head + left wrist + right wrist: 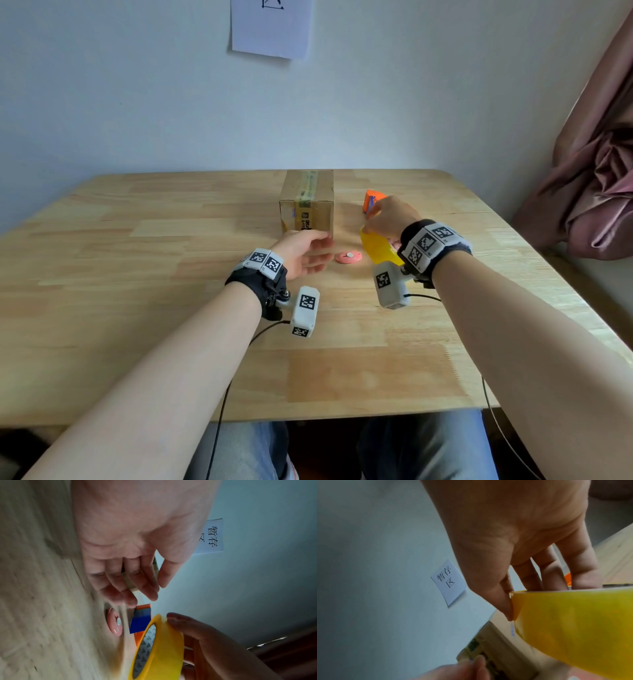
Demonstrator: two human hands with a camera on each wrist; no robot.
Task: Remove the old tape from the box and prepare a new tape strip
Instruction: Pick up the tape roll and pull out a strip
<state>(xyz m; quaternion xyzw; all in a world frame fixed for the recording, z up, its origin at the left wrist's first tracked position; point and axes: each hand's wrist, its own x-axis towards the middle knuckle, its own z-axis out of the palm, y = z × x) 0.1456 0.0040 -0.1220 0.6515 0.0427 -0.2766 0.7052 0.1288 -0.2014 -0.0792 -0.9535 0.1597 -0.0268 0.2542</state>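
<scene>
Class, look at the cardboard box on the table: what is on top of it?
A strip of old tape runs along the top of the cardboard box and down its front face. The box is closed, so its inside stays hidden.

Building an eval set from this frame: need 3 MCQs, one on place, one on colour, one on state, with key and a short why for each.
1. Where is the pink disc?
A. on top of the box
B. on the table between the two hands
C. inside the tape roll

2. What colour is the tape roll?
A. yellow
B. green
C. white

3. What is the left hand doing?
A. gripping the box
B. pinching the disc
C. open, holding nothing

Key: 1 B, the disc lies on the table in front of the box. 2 A, the right hand holds a yellow roll. 3 C, the left wrist view shows its fingers relaxed and empty.
</scene>
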